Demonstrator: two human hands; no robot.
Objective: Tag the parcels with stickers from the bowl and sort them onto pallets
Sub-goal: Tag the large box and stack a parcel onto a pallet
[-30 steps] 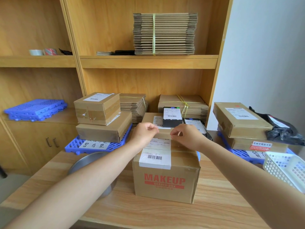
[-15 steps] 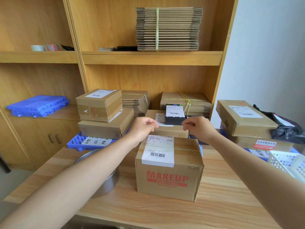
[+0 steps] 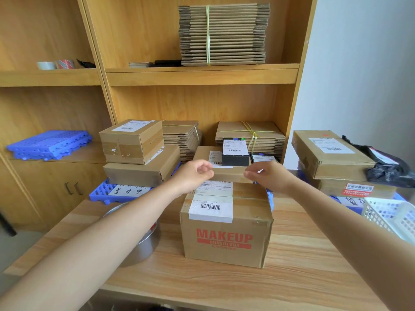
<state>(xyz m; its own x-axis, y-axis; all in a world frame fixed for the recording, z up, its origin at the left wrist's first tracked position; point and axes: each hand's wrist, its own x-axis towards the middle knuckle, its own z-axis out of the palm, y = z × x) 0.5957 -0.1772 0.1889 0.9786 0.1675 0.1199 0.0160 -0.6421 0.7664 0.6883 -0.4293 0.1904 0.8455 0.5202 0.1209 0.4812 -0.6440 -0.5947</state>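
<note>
A brown parcel printed MAKEUP [image 3: 226, 241] stands on the wooden table [image 3: 292, 277], with white shipping labels across its top and front edge. Both my hands hover just above its far edge, a hand's width apart. My left hand [image 3: 195, 173] has its fingers curled, and nothing shows in them. My right hand [image 3: 267, 176] pinches thumb to fingers, and a small whitish sticker bit shows at the tips. A steel bowl [image 3: 143, 245] sits left of the parcel, largely hidden under my left forearm. Blue pallets lie at the left [image 3: 101, 194] and right [image 3: 336, 199], each stacked with parcels.
Behind the MAKEUP parcel lies a flat parcel [image 3: 202, 154] with a small black box [image 3: 235, 157] on top. A white mesh basket [image 3: 390, 214] sits at the right edge, and a black bag [image 3: 386, 169] rests on the right stack. Bundled flat cartons [image 3: 222, 34] fill the shelves; spare pallets [image 3: 49, 144] lie on the left shelf.
My hands, close together over the parcel's top a second ago, have pulled apart sideways and lifted slightly. The view has tilted up a little.
</note>
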